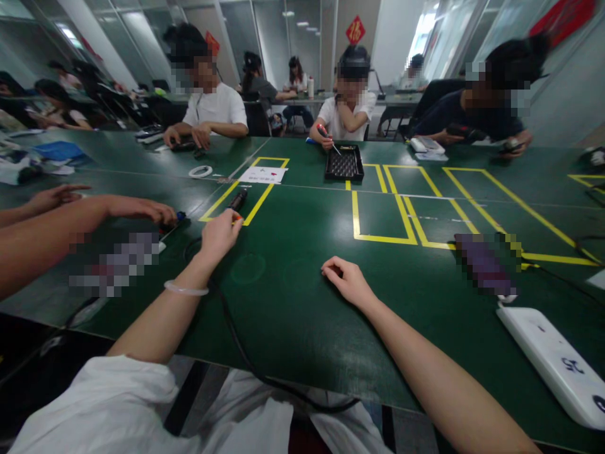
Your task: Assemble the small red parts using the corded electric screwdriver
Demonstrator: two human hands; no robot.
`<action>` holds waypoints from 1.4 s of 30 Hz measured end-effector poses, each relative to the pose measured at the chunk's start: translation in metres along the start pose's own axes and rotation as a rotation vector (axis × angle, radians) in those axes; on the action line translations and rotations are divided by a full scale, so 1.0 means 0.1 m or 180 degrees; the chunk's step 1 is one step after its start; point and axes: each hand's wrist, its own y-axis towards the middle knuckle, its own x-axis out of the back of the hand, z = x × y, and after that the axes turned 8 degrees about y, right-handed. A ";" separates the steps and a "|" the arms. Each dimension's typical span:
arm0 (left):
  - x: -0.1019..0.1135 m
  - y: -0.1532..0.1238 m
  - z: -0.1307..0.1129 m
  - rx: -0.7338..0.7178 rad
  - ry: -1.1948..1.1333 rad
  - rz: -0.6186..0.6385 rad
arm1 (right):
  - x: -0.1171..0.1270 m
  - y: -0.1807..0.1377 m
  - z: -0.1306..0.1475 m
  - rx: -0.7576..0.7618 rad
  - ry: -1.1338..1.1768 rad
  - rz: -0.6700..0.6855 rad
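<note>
My left hand (218, 234) reaches forward over the green table (302, 296) and closes its fingertips on the near end of a black electric screwdriver (237, 200) with an orange tip, which lies across a yellow tape line. A black cable (236, 340) runs from near that hand back over the table's front edge. A clear bangle sits on my left wrist. My right hand (344, 279) rests on the bare table, fingers loosely curled under, holding nothing that I can see.
A co-worker's arms (70, 217) lie on the table at left. A white power strip (553, 359) sits at the right front. A black tray (344, 163), a white card (263, 174) and a tape roll (200, 171) lie farther back. Several people sit opposite.
</note>
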 end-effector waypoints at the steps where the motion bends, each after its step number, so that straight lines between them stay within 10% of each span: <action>1: 0.01 -0.04 -0.15 -0.0208 -0.0539 0.0179 | 0.00 0.00 -0.01 -0.0008 0.0017 -0.0005; 7: -0.02 -0.43 -1.07 -0.1274 -0.2845 0.1897 | -0.02 0.01 -0.03 -0.0140 0.0605 -0.0019; 12: -0.15 -0.66 -1.35 -0.1393 -0.3447 0.2711 | -0.05 0.03 -0.03 -0.0142 0.1338 0.0179; 22: -0.34 -0.70 -1.30 -0.0768 -0.3810 0.2973 | -0.07 0.03 -0.07 -0.0105 0.1410 0.0002; 42: -0.36 -0.74 -1.30 -0.1028 -0.4181 0.2707 | -0.05 0.03 -0.07 0.0019 0.0770 -0.0174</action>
